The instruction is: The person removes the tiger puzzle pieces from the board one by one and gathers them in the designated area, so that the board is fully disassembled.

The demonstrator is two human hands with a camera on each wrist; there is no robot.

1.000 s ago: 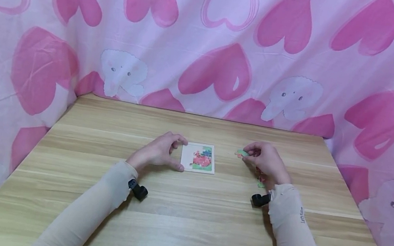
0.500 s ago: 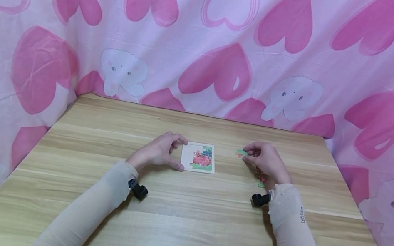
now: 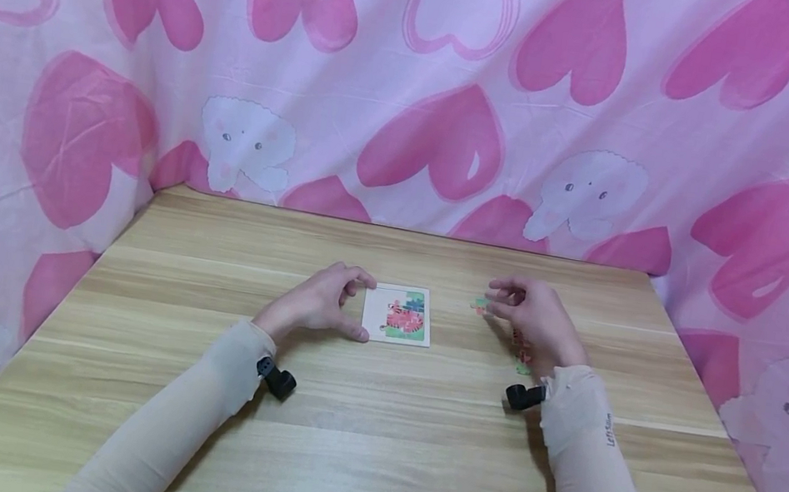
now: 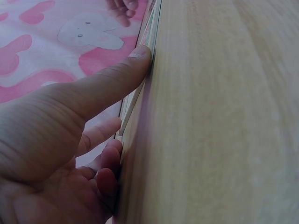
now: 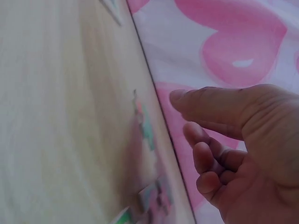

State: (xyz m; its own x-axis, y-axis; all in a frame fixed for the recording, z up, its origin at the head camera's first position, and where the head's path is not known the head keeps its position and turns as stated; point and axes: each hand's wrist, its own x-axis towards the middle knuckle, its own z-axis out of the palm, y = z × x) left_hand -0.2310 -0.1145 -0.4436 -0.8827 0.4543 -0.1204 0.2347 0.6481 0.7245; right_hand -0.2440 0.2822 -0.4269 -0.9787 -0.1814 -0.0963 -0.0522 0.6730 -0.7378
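Note:
A white-framed jigsaw tray lies flat on the table, with a red tiger picture filling its right part and bare backing on the left. My left hand holds the tray by its left side, thumb at the near corner and a fingertip at the far one; the left wrist view shows the thumb pressed along the edge. Right of the tray lies a green and orange jigsaw piece. Over it hovers my right hand, fingers loosely bent and nothing between them, apart from the piece in the right wrist view.
Several more jigsaw pieces lie under and beside the right wrist, partly hidden by it. The wooden table ends at a pink heart-patterned curtain along the back and both sides.
The right hand's fingertips were at the green and orange piece; now they have lifted off and spread a little, leaving it on the table. The left hand and tray have stayed put.

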